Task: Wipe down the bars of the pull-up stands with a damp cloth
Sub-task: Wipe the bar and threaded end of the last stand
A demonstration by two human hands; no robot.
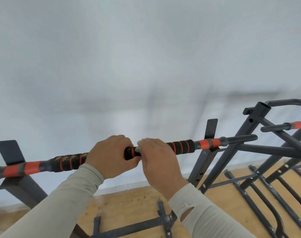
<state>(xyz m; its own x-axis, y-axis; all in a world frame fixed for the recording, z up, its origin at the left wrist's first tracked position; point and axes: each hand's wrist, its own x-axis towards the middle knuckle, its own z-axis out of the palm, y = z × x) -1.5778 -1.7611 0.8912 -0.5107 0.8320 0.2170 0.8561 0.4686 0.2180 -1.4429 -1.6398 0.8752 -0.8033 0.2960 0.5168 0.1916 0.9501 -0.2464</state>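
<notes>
Right now the pull-up bar (184,146) runs across your view at a slight tilt, higher on the right, with black foam grips ringed in orange, orange bands near both ends, and dusty speckles on the foam left of your hands. Your left hand (110,156) wraps the bar near its middle, fingers curled over the top and round the foam. Your right hand (159,158) sits just beside it, touching it, its fingers curled over the bar too; a small pale scrap of cloth (137,148) shows between the two hands, pressed to the foam, though which fingers pinch it you cannot tell. Both arms wear light beige sleeves, and the right sleeve (206,215) has a torn hole near the forearm. The bar rests in dark grey stand uprights (204,162) at either end. To the right stands a second stand (249,134) with its own orange-banded bar (299,124), and more dark frames lie on the wooden floor (129,206). Behind everything is a plain white wall (146,57).
</notes>
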